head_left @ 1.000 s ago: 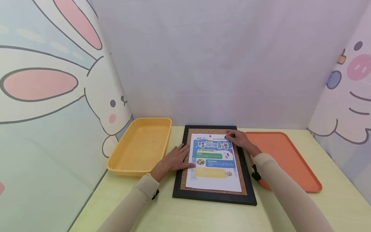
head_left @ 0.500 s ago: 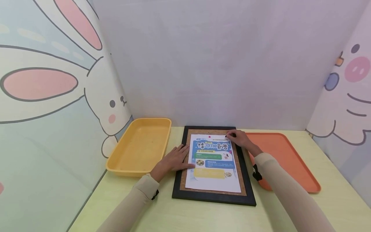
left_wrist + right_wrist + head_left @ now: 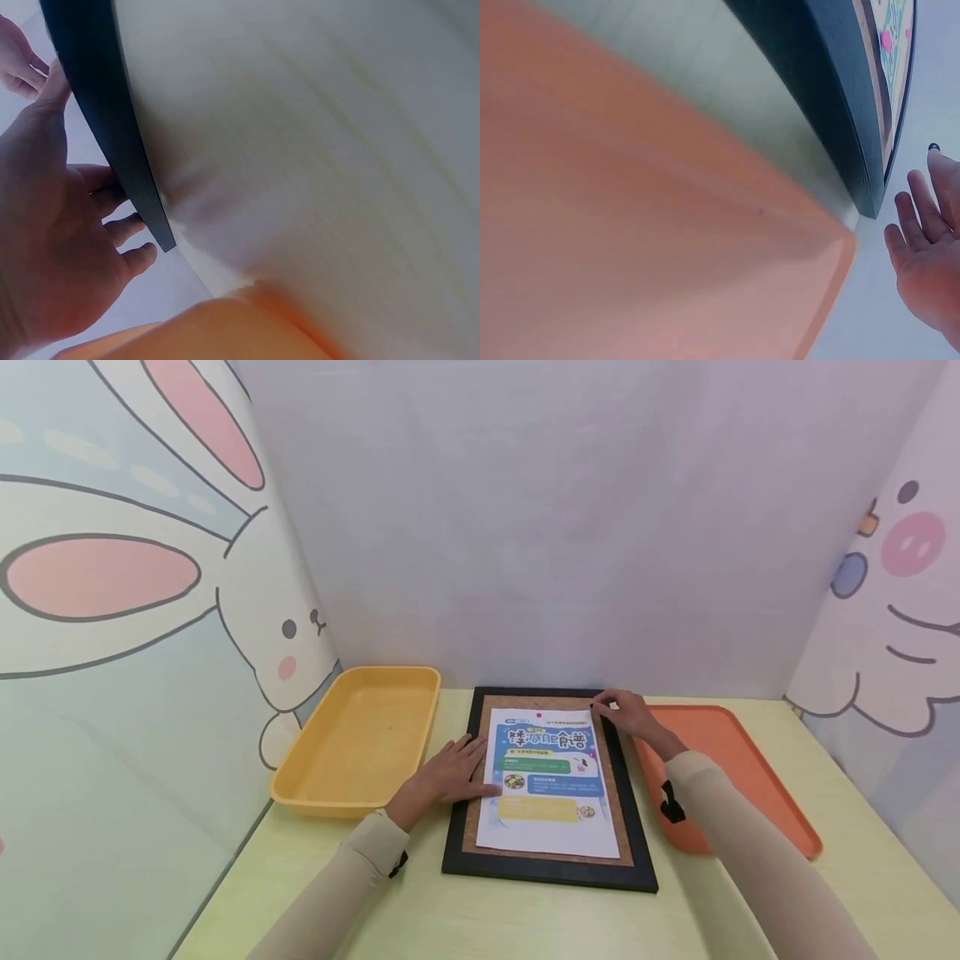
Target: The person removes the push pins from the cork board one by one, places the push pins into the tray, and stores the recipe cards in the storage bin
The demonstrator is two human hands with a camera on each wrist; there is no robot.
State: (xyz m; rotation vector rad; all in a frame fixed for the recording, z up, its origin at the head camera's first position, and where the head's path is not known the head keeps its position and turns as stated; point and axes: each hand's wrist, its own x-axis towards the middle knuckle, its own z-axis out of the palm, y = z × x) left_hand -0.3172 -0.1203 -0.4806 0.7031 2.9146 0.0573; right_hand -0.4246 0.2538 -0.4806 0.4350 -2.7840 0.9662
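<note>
A printed poster sheet [image 3: 551, 835] with colored text blocks lies on a cork board [image 3: 472, 831] with a black frame [image 3: 551, 873]. One red pin [image 3: 538, 716] shows at the sheet's top, and a pink pin [image 3: 592, 754] near its right edge. Fingers spread, my left hand [image 3: 452, 774] rests across the frame's left side, with the fingertips and thumb reaching the sheet's left edge. At the upper right corner of the sheet, my right hand [image 3: 628, 713] pinches a small black pushpin [image 3: 934, 146] between thumb and finger. Whether the pin touches the paper, I cannot tell.
A yellow tray [image 3: 277, 797] stands left of the board, close to my left forearm. To the right lies a flat orange tray [image 3: 731, 777], partly under my right forearm. A pale curtain [image 3: 540, 527] hangs behind the table [image 3: 525, 927].
My right hand has shifted slightly right, from over the printed top line to the sheet's corner, still pinching the pushpin. The left hand stays on the board. The head view has turned slightly.
</note>
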